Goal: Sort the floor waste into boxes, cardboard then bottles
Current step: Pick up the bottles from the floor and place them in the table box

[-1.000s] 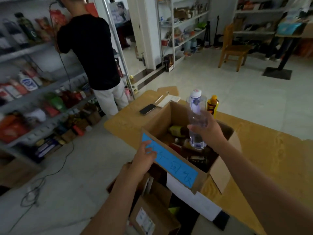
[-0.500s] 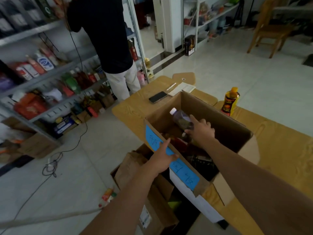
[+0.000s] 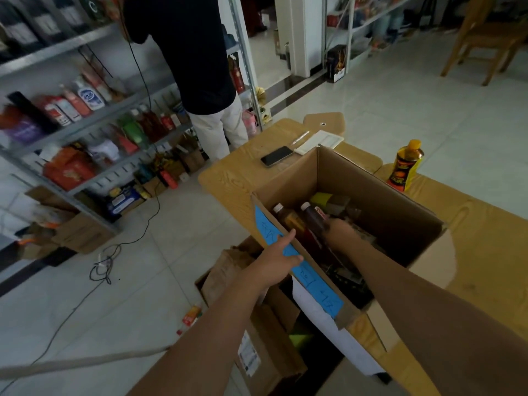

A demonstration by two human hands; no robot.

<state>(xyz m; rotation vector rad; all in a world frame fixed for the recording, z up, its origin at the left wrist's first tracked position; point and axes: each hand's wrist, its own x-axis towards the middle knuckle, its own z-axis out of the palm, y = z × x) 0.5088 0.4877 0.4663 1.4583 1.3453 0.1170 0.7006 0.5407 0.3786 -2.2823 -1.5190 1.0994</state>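
**Q:** Where the cardboard box (image 3: 380,192) stands open on the wooden table (image 3: 491,241), how do the two hands lie?

**A:** The left hand (image 3: 278,258) rests on the near rim of the box. Its fingers are straight and laid across the blue label (image 3: 307,274) stuck along that rim. The right hand (image 3: 340,232) reaches down inside the box. Its fingers are in shadow against a dark bottle (image 3: 314,221) with a white cap, and whether they grip it cannot be told.

**Q:** While the right hand is inside, where are the bottles?

**A:** The dark bottle lies tilted in the box, just beside an amber bottle (image 3: 290,221). Other items beneath them are too dim to name. A yellow bottle (image 3: 404,167) stands upright on the table, beyond the far side of the box and apart from it. A small bottle (image 3: 190,317) lies on the floor tiles, left of the left forearm.

**Q:** And the cardboard?

**A:** Brown cardboard pieces (image 3: 225,267) stand in a second box (image 3: 265,364) on the floor, beside the table. A phone (image 3: 276,156), a notepad (image 3: 320,142) and a pen (image 3: 300,137) lie on the table behind the first box. A person in a black top (image 3: 185,52) stands at the shelves (image 3: 85,121).
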